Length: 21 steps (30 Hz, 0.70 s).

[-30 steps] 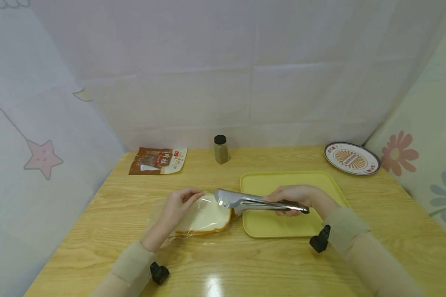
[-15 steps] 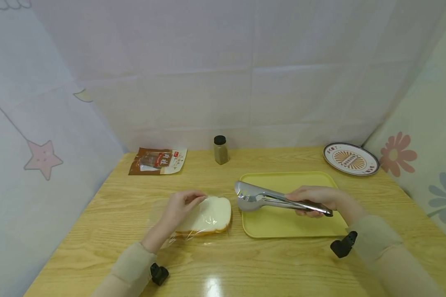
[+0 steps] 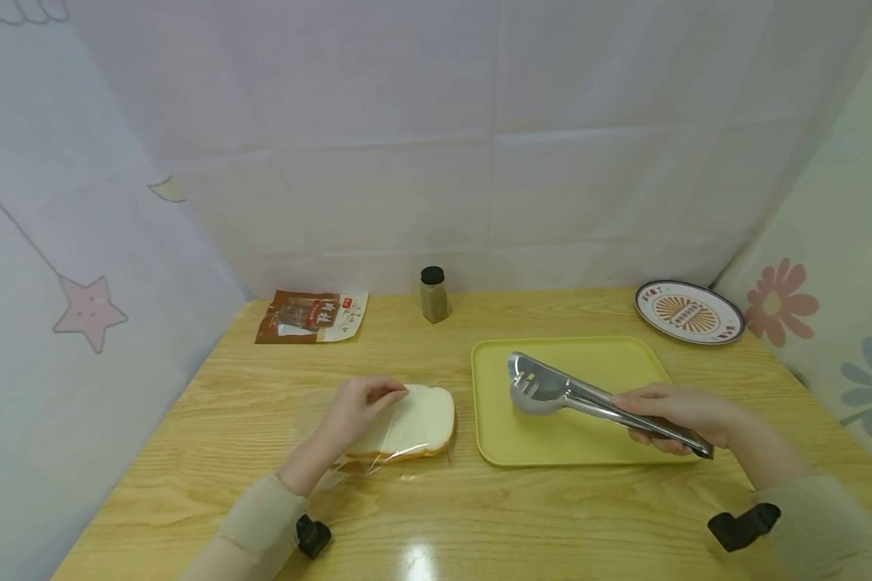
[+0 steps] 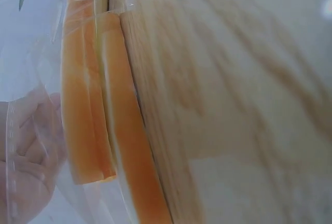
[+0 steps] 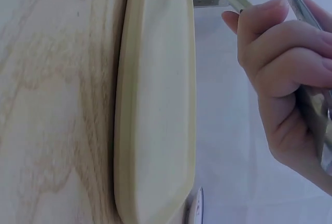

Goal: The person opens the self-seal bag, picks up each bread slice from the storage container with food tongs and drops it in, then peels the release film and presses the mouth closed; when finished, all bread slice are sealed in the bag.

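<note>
lying just left of the yellow tray (image 3: 494, 432), the bread (image 3: 425, 415) sits in clear film (image 3: 312, 407) on the wooden surface (image 3: 378, 524); its long axis seems to run roughly left to right, though part of it is hidden. the left hand (image 3: 356, 411) is much the nearer, at the bread's far left side, thumb and fingers drawn together in what looks like a pinch on the film. the right hand (image 3: 686, 415) is well apart, by the tray's right edge, fingers curled round the metal tongs (image 3: 552, 391). these slant over the tray, head toward the far left, handle toward the near right. so the bread lies left of their head and slightly nearer the person, and their line points past its far edge.
</note>
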### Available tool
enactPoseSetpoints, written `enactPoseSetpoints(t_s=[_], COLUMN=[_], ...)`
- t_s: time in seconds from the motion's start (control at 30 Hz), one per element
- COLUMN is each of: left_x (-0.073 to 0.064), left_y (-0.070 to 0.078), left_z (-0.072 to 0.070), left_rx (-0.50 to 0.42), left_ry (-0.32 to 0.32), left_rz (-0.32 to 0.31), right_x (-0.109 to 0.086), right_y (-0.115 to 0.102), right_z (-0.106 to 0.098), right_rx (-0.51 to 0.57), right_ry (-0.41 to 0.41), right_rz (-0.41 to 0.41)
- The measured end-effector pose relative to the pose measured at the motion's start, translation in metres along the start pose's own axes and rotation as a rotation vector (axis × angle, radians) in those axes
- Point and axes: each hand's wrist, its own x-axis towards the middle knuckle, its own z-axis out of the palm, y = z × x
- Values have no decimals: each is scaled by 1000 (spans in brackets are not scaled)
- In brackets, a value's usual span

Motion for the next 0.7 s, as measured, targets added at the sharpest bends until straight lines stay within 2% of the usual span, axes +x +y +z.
enactPoseSetpoints(t_s=[0.23, 0.47, 0.6, 0.7], left_x=[0, -1, -1, 1], left_y=[0, -2, -1, 0], left_z=[1, 1, 0, 0], left_rx=[-21, -27, -30, -25], left_ry=[-1, -1, -8, -16], left_rz=[13, 32, 18, 14], right_x=[-32, -58, -80, -97], right_y=[10, 21, 30, 38], right_z=[7, 12, 9, 5], right_rx=[-138, -185, -209, -259], right_ry=[180, 291, 359, 442], right_rz=[29, 63, 115, 146])
